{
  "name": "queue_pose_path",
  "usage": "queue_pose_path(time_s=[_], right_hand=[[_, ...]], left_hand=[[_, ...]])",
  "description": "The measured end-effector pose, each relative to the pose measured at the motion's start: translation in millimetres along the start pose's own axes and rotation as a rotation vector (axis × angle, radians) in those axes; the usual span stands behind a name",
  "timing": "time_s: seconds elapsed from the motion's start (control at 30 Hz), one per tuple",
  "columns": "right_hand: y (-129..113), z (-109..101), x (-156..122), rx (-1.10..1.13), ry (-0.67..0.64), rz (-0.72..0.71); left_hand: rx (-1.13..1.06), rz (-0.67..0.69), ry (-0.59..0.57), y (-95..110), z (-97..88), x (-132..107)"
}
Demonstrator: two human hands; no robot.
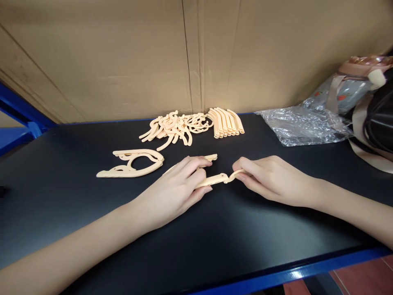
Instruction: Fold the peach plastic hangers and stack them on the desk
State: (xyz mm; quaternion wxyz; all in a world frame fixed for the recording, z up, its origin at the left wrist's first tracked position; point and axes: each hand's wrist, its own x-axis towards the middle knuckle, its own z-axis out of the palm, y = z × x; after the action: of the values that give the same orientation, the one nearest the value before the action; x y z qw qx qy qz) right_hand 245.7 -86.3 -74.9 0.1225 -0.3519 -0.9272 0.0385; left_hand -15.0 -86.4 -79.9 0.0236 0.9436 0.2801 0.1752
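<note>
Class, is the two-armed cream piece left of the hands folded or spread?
Folded: the cream piece has both long arms pointing left from their shared right end.

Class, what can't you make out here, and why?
Head view: gripped part of the long cream plastic bar, behind left hand.
Head view: gripped end of the thin curved cream plastic piece, behind right hand.
Head view: outline of the glossy black item, cut off by right edge.

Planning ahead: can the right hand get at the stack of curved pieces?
Probably yes: nothing visible stands between the right hand and the stack, though that hand pinches a thin curved piece.
</note>
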Motion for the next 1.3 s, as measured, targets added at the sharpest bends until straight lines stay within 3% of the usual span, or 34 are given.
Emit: queue_pose_path(time_s=[0.27,0.53,0.87,1.07,1.3], right_hand=[[-2.0,0.4,-0.8,-0.039,0.026,-0.006],[-5.9,-3.5,1.6,0.121,-0.007,0.147],[-8.4,-7.6,3.4,0.356,-0.006,0.070],[-8.0,-6.5,1.9,0.389,-0.062,0.055],[-6.0,-2.9,0.9,0.340,0.012,-0.039]], left_hand=[[-0.012,-0.003,-0.013,-0.7,1.9,-1.1],[-0.008,-0.015,-0.040,-2.1,3.6,-2.8],[-0.029,-0.025,-0.066,1.6,0.0,-2.1],[-0.043,-0.031,-0.087,2.1,-0.7,-1.8],[-0.041,-0.025,-0.101,2.0,0.9,-4.1]])
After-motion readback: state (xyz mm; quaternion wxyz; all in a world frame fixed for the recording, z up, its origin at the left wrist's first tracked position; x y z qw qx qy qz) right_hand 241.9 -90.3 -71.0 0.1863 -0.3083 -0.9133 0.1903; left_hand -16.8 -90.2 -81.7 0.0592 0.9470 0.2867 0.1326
